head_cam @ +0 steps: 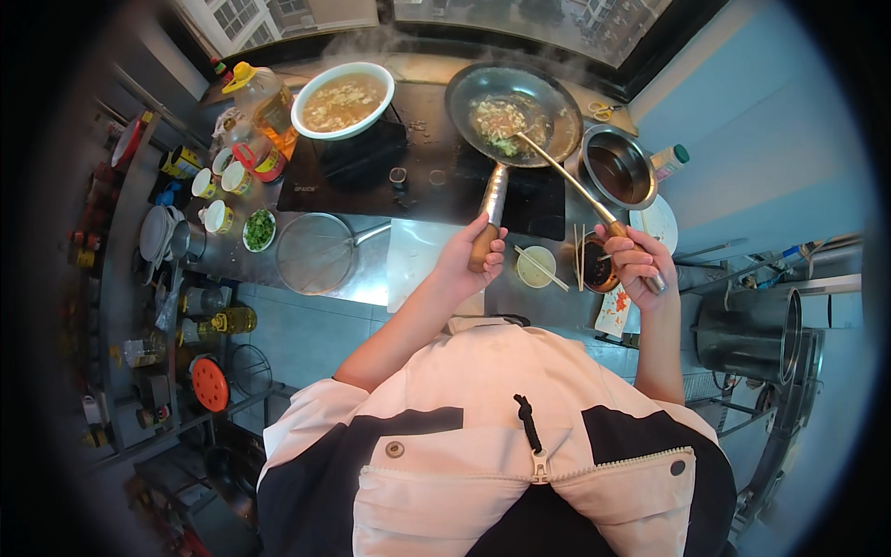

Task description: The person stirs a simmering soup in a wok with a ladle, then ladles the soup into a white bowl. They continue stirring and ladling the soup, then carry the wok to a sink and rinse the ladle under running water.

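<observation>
My left hand grips the wooden end of the handle of a dark frying pan, which sits over the right side of a black cooktop. My right hand is closed around the wooden grip of a long-handled metal ladle. The ladle's far end reaches down into the pan, where it meets chopped food with green bits in a little liquid; its bowl is hard to make out. Steam rises above the pan. Left of it stands a white bowl full of brown soup with pale pieces.
A metal pot of dark liquid stands right of the pan. Nearer me are a small bowl with chopsticks across it and a dark sauce bowl. A mesh strainer, chopped greens and oil bottles are at the left.
</observation>
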